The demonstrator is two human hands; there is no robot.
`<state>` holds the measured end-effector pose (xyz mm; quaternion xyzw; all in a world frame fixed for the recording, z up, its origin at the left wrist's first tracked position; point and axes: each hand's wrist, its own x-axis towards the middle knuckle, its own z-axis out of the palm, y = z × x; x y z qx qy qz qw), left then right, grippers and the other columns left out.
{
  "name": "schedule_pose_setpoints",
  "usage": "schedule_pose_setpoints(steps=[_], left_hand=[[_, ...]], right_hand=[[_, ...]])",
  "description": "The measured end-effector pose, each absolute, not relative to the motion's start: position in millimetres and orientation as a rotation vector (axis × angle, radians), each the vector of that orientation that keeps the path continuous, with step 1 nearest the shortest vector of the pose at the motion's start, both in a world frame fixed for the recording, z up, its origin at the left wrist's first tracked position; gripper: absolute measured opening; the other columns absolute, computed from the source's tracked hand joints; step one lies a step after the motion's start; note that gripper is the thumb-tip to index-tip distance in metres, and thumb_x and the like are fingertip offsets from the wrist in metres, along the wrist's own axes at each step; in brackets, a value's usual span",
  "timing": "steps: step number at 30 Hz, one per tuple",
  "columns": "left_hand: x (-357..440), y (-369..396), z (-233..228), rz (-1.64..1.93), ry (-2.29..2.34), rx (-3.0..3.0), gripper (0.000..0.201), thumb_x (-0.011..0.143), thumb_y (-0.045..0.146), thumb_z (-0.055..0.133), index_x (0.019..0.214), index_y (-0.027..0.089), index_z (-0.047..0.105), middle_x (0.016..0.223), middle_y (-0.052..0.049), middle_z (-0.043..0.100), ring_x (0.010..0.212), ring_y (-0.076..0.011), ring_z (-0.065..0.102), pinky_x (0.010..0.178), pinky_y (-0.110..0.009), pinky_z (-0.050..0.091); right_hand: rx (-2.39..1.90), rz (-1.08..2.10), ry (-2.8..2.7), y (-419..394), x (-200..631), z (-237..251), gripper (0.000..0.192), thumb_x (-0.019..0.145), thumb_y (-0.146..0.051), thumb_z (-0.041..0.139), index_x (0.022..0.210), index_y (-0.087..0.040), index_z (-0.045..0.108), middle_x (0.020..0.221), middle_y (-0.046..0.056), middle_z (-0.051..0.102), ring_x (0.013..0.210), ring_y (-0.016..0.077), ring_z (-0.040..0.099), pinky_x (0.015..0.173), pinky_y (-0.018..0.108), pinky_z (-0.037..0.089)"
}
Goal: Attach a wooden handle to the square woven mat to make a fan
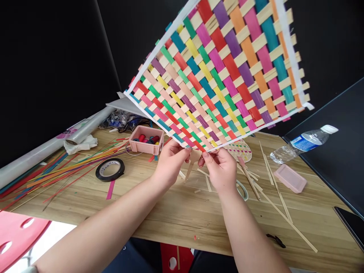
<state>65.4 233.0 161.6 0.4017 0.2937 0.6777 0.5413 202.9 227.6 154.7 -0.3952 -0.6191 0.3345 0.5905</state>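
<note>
Pinching the near corner of a multicoloured woven mat, the left hand and right hand are holding it tilted, rising away above both hands over the desk.

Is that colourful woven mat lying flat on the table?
No, the woven mat is lifted up at a tilt above the wooden table, held at its lower edge by the left hand and right hand.

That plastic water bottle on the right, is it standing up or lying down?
Lying down: the water bottle rests on its side at the table's right edge, white cap pointing right.
</note>
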Motion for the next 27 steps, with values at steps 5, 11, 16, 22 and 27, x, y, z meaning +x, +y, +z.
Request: schedule_pose_setpoints(steps=[5,11,16,22,27], left_hand=[[65.1,236.3,154.7,1.624,0.709,1.011,0.01,0.067,0.019,0.068,0.076,0.018,0.064,0.065,0.004,0.056,0.054,-0.0066,0.046,0.05,-0.019,0.041],[63.8,238.7,154.5,1.605,0.71,0.991,0.012,0.067,0.02,0.07,0.079,0.018,0.068,0.069,0.003,0.06,0.055,-0.0064,0.045,0.052,-0.019,0.04],[64.5,239.6,154.8,1.585,0.707,0.953,0.01,0.067,0.022,0.071,0.075,0.016,0.067,0.068,0.003,0.059,0.056,-0.0067,0.046,0.054,-0.02,0.041],[66.4,240.7,149.6,1.611,0.672,0.951,0.014,0.07,0.025,0.073,0.08,0.017,0.068,0.071,0.002,0.06,0.059,-0.0073,0.047,0.056,-0.02,0.041],[67.7,240.2,147.8,1.614,0.673,0.948,0.014,0.071,0.027,0.073,0.079,0.017,0.068,0.069,0.002,0.06,0.059,-0.0078,0.047,0.056,-0.02,0.041]], right_hand=[[-0.932,0.774,-1.441,228.3,201.2,155.1,0.018,0.086,-0.037,0.065,0.082,-0.02,0.062,0.06,-0.002,0.063,0.054,0.0136,0.061,0.053,0.026,0.053],[-0.896,0.848,-1.427,228.1,200.4,155.2,0.016,0.083,-0.036,0.068,0.086,-0.021,0.064,0.063,-0.002,0.065,0.055,0.0142,0.063,0.054,0.028,0.056],[-0.885,0.9,-1.384,231.0,202.1,156.9,0.019,0.078,-0.037,0.073,0.08,-0.021,0.063,0.065,-0.002,0.065,0.055,0.0138,0.064,0.054,0.028,0.058],[-0.883,0.875,-1.381,230.9,202.2,154.1,0.015,0.084,-0.034,0.069,0.08,-0.02,0.064,0.062,-0.001,0.067,0.057,0.0134,0.065,0.057,0.027,0.059],[-0.897,0.825,-1.401,230.2,199.8,153.1,0.016,0.086,-0.034,0.066,0.081,-0.02,0.062,0.062,-0.001,0.065,0.056,0.0129,0.063,0.056,0.026,0.058]])
